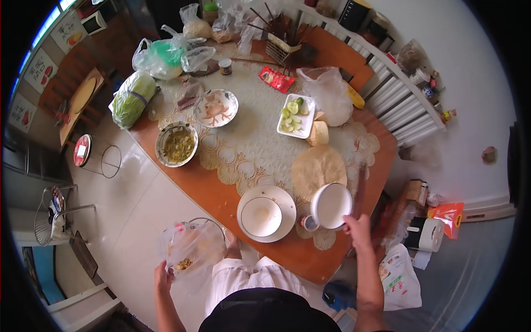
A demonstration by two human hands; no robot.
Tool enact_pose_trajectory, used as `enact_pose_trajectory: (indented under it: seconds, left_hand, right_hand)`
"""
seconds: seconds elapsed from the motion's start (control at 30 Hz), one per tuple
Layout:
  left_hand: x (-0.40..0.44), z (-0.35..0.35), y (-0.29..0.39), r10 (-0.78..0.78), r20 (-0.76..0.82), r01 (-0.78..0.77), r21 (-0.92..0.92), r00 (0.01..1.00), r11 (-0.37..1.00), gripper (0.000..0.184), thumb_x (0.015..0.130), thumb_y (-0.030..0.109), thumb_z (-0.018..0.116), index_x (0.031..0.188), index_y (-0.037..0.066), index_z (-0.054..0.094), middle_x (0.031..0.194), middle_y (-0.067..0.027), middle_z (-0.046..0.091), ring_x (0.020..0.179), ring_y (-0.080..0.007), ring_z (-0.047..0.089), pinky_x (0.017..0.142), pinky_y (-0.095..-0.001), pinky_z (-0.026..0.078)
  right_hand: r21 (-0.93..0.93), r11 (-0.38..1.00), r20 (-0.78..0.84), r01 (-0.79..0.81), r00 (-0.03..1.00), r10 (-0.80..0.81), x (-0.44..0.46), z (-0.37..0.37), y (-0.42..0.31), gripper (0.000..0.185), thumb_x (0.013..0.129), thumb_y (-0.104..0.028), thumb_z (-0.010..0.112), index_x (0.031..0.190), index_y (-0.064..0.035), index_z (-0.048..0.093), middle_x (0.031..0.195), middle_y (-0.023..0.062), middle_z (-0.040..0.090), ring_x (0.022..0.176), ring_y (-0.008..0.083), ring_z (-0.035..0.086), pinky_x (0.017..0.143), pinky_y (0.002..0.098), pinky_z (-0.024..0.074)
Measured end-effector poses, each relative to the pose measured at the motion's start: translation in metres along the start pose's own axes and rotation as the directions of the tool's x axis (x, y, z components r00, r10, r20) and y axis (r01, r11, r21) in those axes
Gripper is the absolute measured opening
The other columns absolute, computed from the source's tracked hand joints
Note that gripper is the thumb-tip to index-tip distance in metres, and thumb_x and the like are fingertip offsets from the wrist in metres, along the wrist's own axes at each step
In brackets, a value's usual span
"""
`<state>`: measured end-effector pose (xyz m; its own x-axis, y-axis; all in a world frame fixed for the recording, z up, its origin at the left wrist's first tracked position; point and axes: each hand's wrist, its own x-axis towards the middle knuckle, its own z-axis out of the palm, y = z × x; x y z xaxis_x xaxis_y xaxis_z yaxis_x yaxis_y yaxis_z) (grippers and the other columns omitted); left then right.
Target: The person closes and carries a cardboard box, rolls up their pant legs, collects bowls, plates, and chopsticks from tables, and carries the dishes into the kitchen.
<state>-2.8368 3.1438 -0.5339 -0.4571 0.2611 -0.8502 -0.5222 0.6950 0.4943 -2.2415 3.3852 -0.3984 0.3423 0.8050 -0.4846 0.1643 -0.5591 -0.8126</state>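
Observation:
My right hand [358, 230] grips the rim of a white bowl [331, 206], tilted over the table's near right side. Below and left of that bowl is a small jar [310, 223]. My left hand [162, 276] is closed on the edge of a clear plastic bag [194, 243], low beside the table, with brownish scraps [184, 264] showing in it. Another white bowl [261, 217] rests on a white plate [289, 228] at the table's near edge, between my hands. A round tan mat [319, 172] lies just beyond the held bowl.
On the table [213, 193] are a bowl of greenish food [177, 144], a patterned bowl [216, 108], a tray of cut limes [296, 115], a red packet [276, 79] and a cabbage [133, 99]. A wire stool [110, 161] stands left; a white bag [399, 279] is at lower right.

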Motion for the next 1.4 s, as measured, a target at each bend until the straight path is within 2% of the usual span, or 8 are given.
enact_pose_trajectory:
  seconds: [0.2,0.4,0.6,0.67,0.87,1.1,1.23,1.4]
  left_hand:
    - [-0.011,-0.023,0.024,-0.03,0.199,0.067,-0.181,0.98,0.981,0.025,0.091,0.034,0.051,0.077,0.014,0.05,0.051,0.0068,0.034,0.039,-0.0068,0.029,0.037,-0.0238,0.021]
    - [-0.095,-0.073,0.091,0.315,0.02,-0.292,-0.326,0.949,0.899,0.026,0.089,0.031,0.056,0.068,0.018,0.047,0.049,0.0083,0.026,0.039,-0.0047,0.024,0.038,-0.0228,0.02]
    - [-0.283,0.023,0.203,0.906,0.134,-0.853,-0.304,0.402,0.423,0.027,0.091,0.017,0.055,0.112,0.0,0.056,0.073,-0.0011,0.05,0.054,-0.0055,0.04,0.045,-0.0211,0.033]
    - [-0.338,0.088,0.23,0.964,0.047,-0.961,-0.084,0.261,0.264,0.025,0.088,0.027,0.05,0.078,0.005,0.051,0.055,0.0048,0.038,0.039,-0.0047,0.027,0.037,-0.0221,0.02]
    - [-0.444,0.19,0.315,0.905,0.412,-0.575,-0.717,0.107,0.394,0.039,0.091,0.016,0.048,0.115,-0.014,0.043,0.059,0.0059,0.034,0.048,-0.0053,0.031,0.046,-0.0219,0.029]
    - [-0.552,0.362,0.371,0.489,0.793,-0.56,-0.606,-0.364,0.566,0.028,0.094,0.013,0.045,0.111,-0.01,0.05,0.06,0.006,0.03,0.048,-0.004,0.027,0.048,-0.022,0.028]
    - [-0.572,0.472,0.363,0.595,0.758,-0.525,-0.631,-0.265,0.57,0.016,0.082,0.008,0.057,0.068,0.002,0.055,0.059,0.0017,0.04,0.045,-0.0088,0.03,0.044,-0.0262,0.029]
    - [-0.528,0.618,0.349,0.483,0.875,-0.582,-0.415,-0.043,0.7,0.02,0.077,0.01,0.054,0.059,0.007,0.047,0.053,-0.0043,0.04,0.039,-0.0149,0.033,0.036,-0.0308,0.027]
  right_hand:
    - [-0.14,0.988,0.306,0.059,0.952,-0.013,-0.022,0.091,-0.001,0.024,0.075,-0.019,0.064,0.073,0.0041,0.064,0.057,0.0072,0.061,0.048,0.0142,0.058,0.047,0.0297,0.0455]
    - [-0.38,0.866,0.363,0.324,0.914,-0.183,-0.024,0.138,0.031,0.025,0.075,-0.022,0.063,0.072,0.0025,0.063,0.057,0.014,0.062,0.053,0.0254,0.063,0.054,0.0375,0.0493]
    - [-0.439,0.802,0.384,0.406,0.891,-0.241,-0.018,0.149,0.052,0.025,0.074,-0.022,0.064,0.07,0.0031,0.061,0.056,0.0119,0.063,0.051,0.0219,0.064,0.054,0.0353,0.0518]
    - [-0.472,0.789,0.323,0.393,0.91,-0.26,-0.012,0.154,0.066,0.025,0.074,-0.023,0.065,0.07,0.0023,0.062,0.057,0.0119,0.064,0.051,0.0212,0.065,0.054,0.0359,0.0521]
    - [-0.275,0.902,0.373,0.333,0.902,-0.219,-0.032,0.13,0.047,0.022,0.083,-0.021,0.065,0.077,-0.0002,0.063,0.063,0.0097,0.066,0.051,0.0144,0.061,0.05,0.028,0.0476]
    - [0.242,0.969,0.252,0.058,0.96,-0.12,-0.073,0.056,0.065,0.014,0.086,-0.015,0.062,0.081,-0.0017,0.06,0.063,0.0064,0.063,0.047,0.0077,0.053,0.043,0.021,0.0393]
    - [0.383,0.923,0.123,0.02,0.99,-0.073,-0.075,0.018,0.115,0.008,0.083,-0.01,0.064,0.085,-0.003,0.06,0.064,0.0064,0.062,0.047,0.0101,0.054,0.039,0.022,0.038]
    - [0.412,0.911,0.037,0.031,0.998,-0.051,-0.078,-0.01,0.12,0.009,0.085,-0.012,0.065,0.087,-0.0061,0.059,0.067,0.0058,0.062,0.048,0.0086,0.051,0.04,0.0213,0.0367]
